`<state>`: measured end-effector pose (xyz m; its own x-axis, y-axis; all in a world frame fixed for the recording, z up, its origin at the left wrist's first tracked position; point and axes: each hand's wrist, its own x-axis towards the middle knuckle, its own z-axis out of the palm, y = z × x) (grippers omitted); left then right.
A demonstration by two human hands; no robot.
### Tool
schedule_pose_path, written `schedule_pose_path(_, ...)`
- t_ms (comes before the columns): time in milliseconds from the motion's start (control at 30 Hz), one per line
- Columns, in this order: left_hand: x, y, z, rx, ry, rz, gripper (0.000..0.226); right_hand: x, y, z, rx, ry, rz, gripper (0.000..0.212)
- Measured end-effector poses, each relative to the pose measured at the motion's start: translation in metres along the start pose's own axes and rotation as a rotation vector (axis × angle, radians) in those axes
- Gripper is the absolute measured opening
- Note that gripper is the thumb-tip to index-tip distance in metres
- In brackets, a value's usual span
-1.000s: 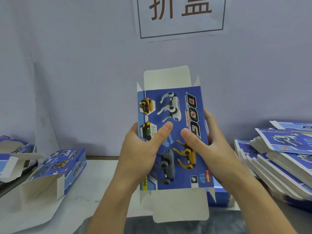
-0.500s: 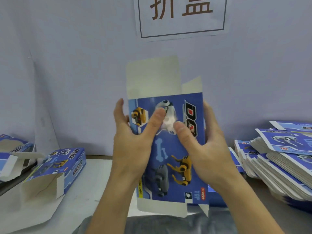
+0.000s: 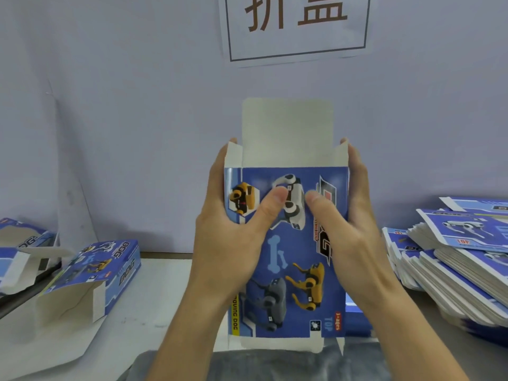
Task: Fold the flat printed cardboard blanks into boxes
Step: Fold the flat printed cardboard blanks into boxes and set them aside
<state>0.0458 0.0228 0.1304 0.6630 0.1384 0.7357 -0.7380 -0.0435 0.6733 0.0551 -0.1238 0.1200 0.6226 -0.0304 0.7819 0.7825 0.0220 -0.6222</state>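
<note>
Both hands, left hand (image 3: pixel 231 232) and right hand (image 3: pixel 349 229), clasp the opened box (image 3: pixel 288 270) in front of the wall sign (image 3: pixel 297 26). Squeezing too hard could buckle its thin printed panels.

A pale lavender-grey wall (image 3: pixel 123 105) fills most of what I see, flat and evenly lit. A white paper sign (image 3: pixel 297 28) with large brown characters in a thin dark frame hangs at its top. Below, a white table (image 3: pixel 165 284) meets the wall along its far edge.
</note>
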Motion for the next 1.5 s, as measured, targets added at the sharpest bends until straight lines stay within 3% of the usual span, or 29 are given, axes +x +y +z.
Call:
schedule_pose_path(233, -0.001, 0.002, -0.001, 0.024, -0.045, -0.002, 0.033, 0.0, -0.005, 0.002, -0.014, 0.031, 0.091, 0.024)
schedule_pose_path(300, -0.002, 0.003, -0.001, 0.028, -0.055, -0.025, 0.035, 0.0, -0.007, 0.001, 0.028, 0.024, 0.121, 0.029)
schedule_pose_path(400, -0.003, 0.003, 0.001, -0.008, -0.048, -0.095, 0.041, 0.001, -0.009, -0.001, 0.118, -0.015, 0.23, 0.054)
schedule_pose_path(467, -0.003, 0.006, 0.003, -0.052, -0.004, -0.121, 0.044, 0.004, -0.011, -0.002, 0.13, -0.005, 0.267, 0.056)
schedule_pose_path(567, -0.001, 0.005, 0.001, -0.017, 0.096, -0.11, 0.032, 0.008, -0.011, -0.004, 0.091, 0.016, 0.25, 0.036)
schedule_pose_path(667, -0.001, 0.002, -0.006, -0.011, 0.088, -0.162, 0.023, 0.007, -0.013, -0.003, 0.056, -0.009, 0.291, 0.018)
schedule_pose_path(733, 0.0, 0.003, -0.006, -0.068, 0.136, -0.225, 0.018, 0.005, -0.016, 0.0, 0.069, -0.006, 0.334, 0.026)
schedule_pose_path(800, 0.0, 0.005, -0.005, -0.094, 0.14, -0.257, 0.038, 0.005, -0.018, 0.0, 0.076, -0.018, 0.351, 0.05)
schedule_pose_path(867, 0.002, 0.006, -0.004, -0.088, 0.111, -0.261, 0.053, 0.006, -0.019, 0.001, 0.086, -0.053, 0.348, 0.056)
schedule_pose_path(1033, 0.0, 0.008, -0.002, -0.095, 0.164, -0.12, 0.017, 0.002, -0.017, 0.003, 0.179, -0.028, 0.27, 0.017)
schedule_pose_path(1100, -0.002, 0.006, -0.001, -0.106, 0.196, -0.05, 0.02, 0.001, -0.012, 0.004, 0.203, 0.039, 0.209, 0.024)
schedule_pose_path(1200, -0.004, 0.002, -0.001, -0.193, 0.245, -0.115, 0.032, -0.003, -0.009, 0.005, 0.139, 0.136, 0.237, 0.04)
schedule_pose_path(1300, -0.002, 0.003, -0.001, -0.153, 0.282, -0.143, 0.034, -0.001, -0.011, 0.006, 0.184, 0.111, 0.262, 0.044)
schedule_pose_path(1433, 0.002, 0.005, -0.003, -0.123, 0.344, -0.228, 0.028, 0.014, -0.015, -0.006, 0.104, -0.139, 0.242, 0.036)
schedule_pose_path(1500, 0.002, 0.004, -0.007, -0.165, 0.331, -0.299, 0.031, 0.012, -0.016, -0.012, 0.223, -0.253, 0.307, 0.065)
